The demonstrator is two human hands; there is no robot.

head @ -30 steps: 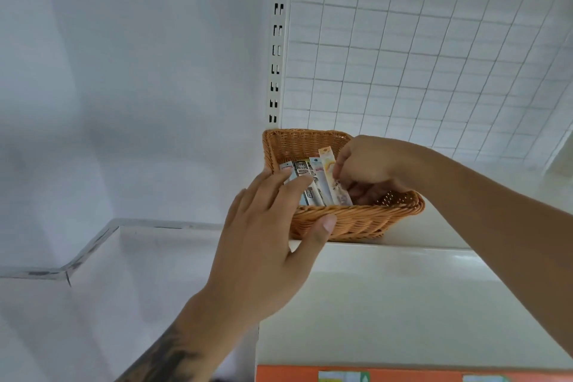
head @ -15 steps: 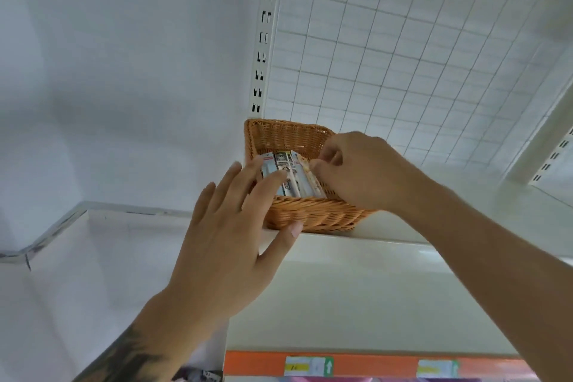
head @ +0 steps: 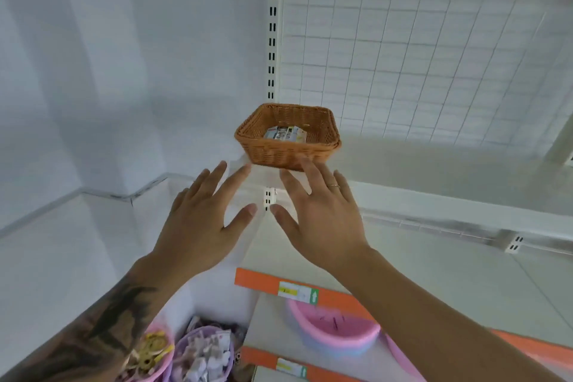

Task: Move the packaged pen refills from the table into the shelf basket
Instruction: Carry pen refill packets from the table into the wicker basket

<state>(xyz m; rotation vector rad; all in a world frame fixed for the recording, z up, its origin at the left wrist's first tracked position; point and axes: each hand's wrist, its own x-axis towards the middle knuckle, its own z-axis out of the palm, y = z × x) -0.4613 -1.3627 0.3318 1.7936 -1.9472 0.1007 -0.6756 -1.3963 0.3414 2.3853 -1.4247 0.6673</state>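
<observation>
Head view: packaged pen refills (head: 286, 134), a flat stack of printed packets, lie inside the square orange-brown wicker basket (head: 288, 150) at centre frame.
Basket: sits at the front corner of the white metal shelf (head: 434, 170), close to its edge.
Left hand (head: 201, 220): fingers spread and straight, holding nothing, below and left of the basket.
Right hand (head: 322, 220): likewise spread and empty, a fingertip just at the basket's lower front wall; contact cannot be told.
Refills versus grip: above and beyond both hands, clear of either.
Risk: a knock from the near fingertip could nudge the basket off its corner perch.
Lower frame: pink plastic tub (head: 335, 335), orange shelf strip (head: 263, 281).
</observation>
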